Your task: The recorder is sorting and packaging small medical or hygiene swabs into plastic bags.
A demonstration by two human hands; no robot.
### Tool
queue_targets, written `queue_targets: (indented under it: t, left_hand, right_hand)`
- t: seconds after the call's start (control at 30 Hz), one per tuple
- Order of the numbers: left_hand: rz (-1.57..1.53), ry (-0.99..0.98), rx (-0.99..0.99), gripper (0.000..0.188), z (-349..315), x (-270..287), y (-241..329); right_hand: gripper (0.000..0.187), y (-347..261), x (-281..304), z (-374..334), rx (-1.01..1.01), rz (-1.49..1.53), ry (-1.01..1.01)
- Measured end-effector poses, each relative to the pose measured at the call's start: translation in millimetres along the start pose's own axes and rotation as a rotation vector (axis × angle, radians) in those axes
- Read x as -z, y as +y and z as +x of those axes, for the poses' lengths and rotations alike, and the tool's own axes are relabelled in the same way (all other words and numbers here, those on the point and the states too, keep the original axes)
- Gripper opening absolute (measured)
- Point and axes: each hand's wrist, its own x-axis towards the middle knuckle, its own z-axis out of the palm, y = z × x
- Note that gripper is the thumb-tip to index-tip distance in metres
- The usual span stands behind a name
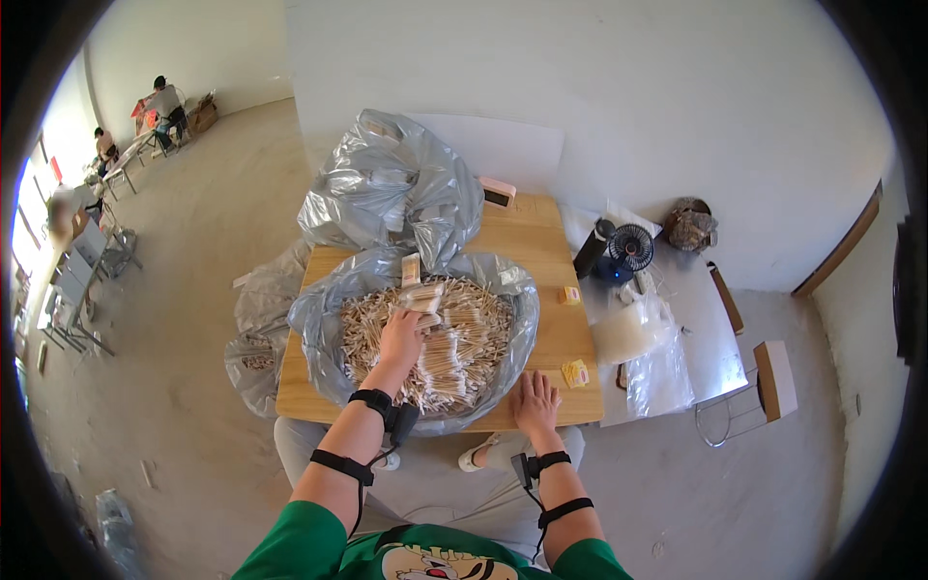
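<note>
A grey plastic bag [527, 307] lies spread on the wooden table, its rim folded outward. Inside is a heap of loose cotton swabs [474, 324], partly lined up in rows down the middle. My left hand [401, 340] reaches into the heap, its fingers closed at a bunch of swabs [425, 298]; the fingertips are partly hidden. Just beyond, a small packet [411, 269] stands at the bag's far rim. My right hand [535, 401] rests flat on the table's front edge, fingers apart and holding nothing. Beside it is a small pile of yellow labels or cards [575, 373].
A full grey plastic bag [387, 184] stands behind the heap. A yellow stack [569, 295] and a pink box [498, 191] sit on the wooden table [541, 232]. On the right-hand table are a fan [630, 247], a dark bottle [592, 249] and clear plastic bags [638, 333]. People work far left.
</note>
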Motion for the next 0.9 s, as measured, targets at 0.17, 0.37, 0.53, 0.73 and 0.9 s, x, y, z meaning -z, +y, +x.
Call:
queue_targets:
  t: [0.17,0.37,0.53,0.73,0.9]
  left_hand:
    - [-0.128,0.132,0.142,0.022,-10.9,20.0,-1.3]
    - [-0.681,0.020,0.334,0.024,-49.1,32.7,0.5]
    - [-0.838,-0.212,0.295,0.020,-84.5,40.8,25.7]
    - [-1.255,-0.312,0.559,0.017,-113.5,54.4,13.4]
    - [-1.155,-0.370,0.564,0.018,-119.1,64.0,18.3]
  right_hand:
    - [0.033,-5.2,26.0,11.5,-0.116,0.411,0.368]
    - [0.025,-101.0,93.6,22.5,0.090,0.863,0.309]
    - [0.023,-151.5,92.2,33.3,-0.023,1.435,-0.105]
    - [0.023,-164.7,80.5,23.6,-0.231,1.511,-0.081]
    - [0.022,-166.1,77.5,11.8,-0.332,1.548,-0.109]
